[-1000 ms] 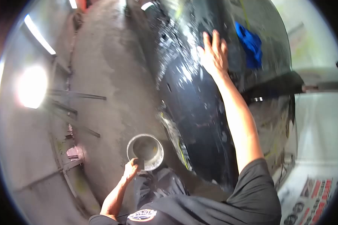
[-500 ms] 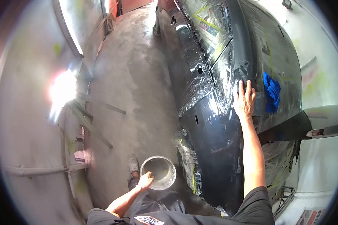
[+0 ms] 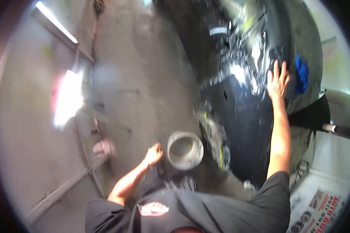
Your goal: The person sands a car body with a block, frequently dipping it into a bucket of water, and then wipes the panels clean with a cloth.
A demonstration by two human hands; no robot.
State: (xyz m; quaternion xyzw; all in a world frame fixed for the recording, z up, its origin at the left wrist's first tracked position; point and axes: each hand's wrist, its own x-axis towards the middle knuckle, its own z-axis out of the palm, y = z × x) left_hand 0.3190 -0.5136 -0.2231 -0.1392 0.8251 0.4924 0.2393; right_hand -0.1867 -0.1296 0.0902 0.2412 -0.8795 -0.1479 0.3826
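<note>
My right hand (image 3: 278,85) lies on the dark car body (image 3: 245,124), fingers spread, beside the plastic-masked side window area (image 3: 256,58). A crumpled blue cloth (image 3: 301,75) rests on the covered glass just right of that hand. Low in the view, my left hand (image 3: 154,154) is closed in a fist-like shape next to a round grey bucket (image 3: 201,149). A small gap shows between the fist and the bucket's rim. Whatever the fist may hold is too blurred to make out. The bucket's inside looks greyish.
Masking film with yellow tape (image 3: 217,139) covers the wheel area. The side mirror-like dark part (image 3: 311,116) juts out at right. A bright lamp (image 3: 69,99) glares by the left wall, above a pipe (image 3: 62,194). A printed sign (image 3: 319,209) is at lower right.
My view has shifted and tilted down, blurring the picture. The left hand, earlier over the bucket's rim, is now to its left. The right hand stays on the car body.
</note>
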